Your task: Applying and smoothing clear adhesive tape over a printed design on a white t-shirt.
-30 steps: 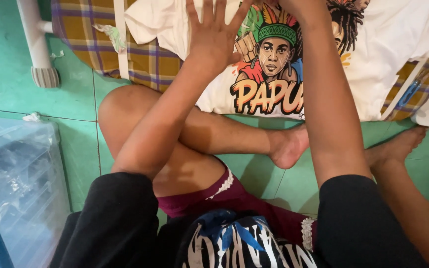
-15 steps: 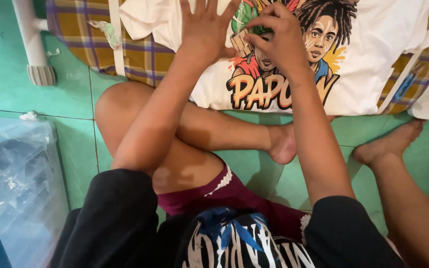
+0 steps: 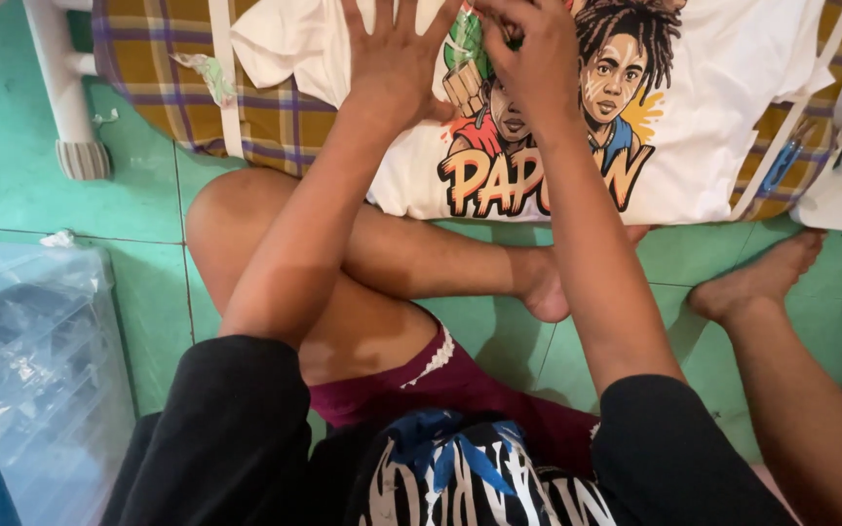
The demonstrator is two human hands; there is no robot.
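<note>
Fingers of my left hand [image 3: 394,60] spread flat on the white printed shirt [image 3: 723,117], holding nothing. Right of it, my right hand [image 3: 535,60] curls, pinching the print. Shirt lies across the frame's top on a plaid cloth [image 3: 158,68].

Matt white cloth shirt [image 3: 733,88] on woven checked fabric [image 3: 275,117]; glossy green floor tiles [image 3: 12,185].
</note>
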